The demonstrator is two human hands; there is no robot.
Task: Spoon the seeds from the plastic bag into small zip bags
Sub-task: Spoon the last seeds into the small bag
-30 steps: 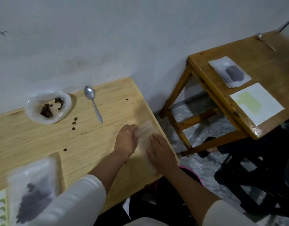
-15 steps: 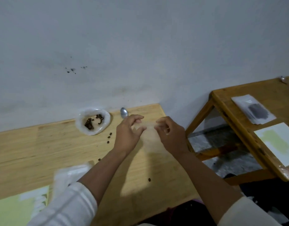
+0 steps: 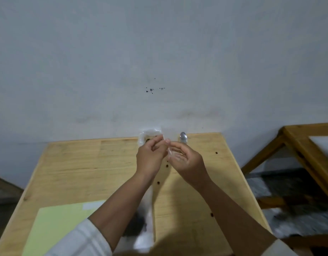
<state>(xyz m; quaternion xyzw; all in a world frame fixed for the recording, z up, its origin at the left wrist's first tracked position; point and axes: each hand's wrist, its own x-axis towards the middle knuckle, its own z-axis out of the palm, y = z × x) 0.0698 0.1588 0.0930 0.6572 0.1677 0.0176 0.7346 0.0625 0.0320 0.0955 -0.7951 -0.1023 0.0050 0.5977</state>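
Both hands are raised over the far middle of the wooden table (image 3: 85,172) with a small clear zip bag (image 3: 170,151) between them. My left hand (image 3: 150,157) pinches its top edge. My right hand (image 3: 187,161) cups and holds its lower part. Behind the left hand lies the open plastic bag (image 3: 146,134) of dark seeds, mostly hidden. A metal spoon (image 3: 183,139) lies against the back edge, only its bowl showing above my right hand. Loose seeds (image 3: 158,182) dot the tabletop.
A pale green sheet (image 3: 58,226) lies at the front left. A filled zip bag (image 3: 144,228) lies partly under my left forearm. A second wooden table (image 3: 307,145) stands to the right across a gap, with a bag on it. A grey wall rises right behind the table.
The view has swung left and tilted up. My hands have lifted the small zip bag off the right table edge and brought it toward the seed bag and spoon.
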